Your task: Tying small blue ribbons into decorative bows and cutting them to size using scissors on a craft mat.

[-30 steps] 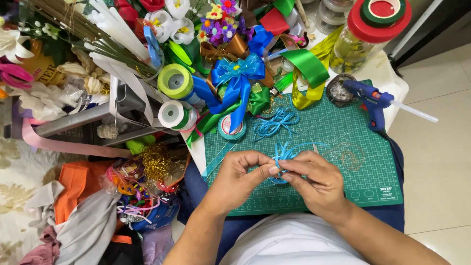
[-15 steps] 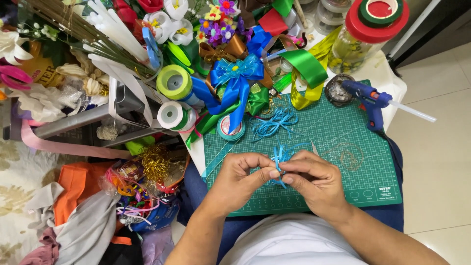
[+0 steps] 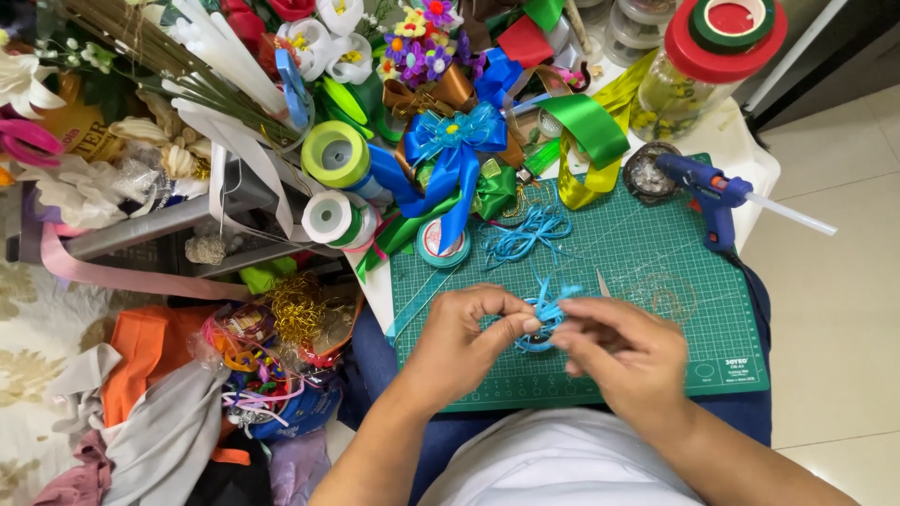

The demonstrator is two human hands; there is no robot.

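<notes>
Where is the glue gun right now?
In the head view the blue glue gun lies at the far right corner of the green cutting mat, beside a small dark dish, well beyond the right hand.

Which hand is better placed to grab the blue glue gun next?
Probably the right hand: the glue gun lies on the right side of the green cutting mat, while the left hand pinches the thin blue ribbon.

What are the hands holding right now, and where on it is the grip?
Both the left hand and right hand pinch a small bundle of thin light-blue ribbon loops between fingertips, gripping it at its gathered middle, above the green cutting mat.
</notes>
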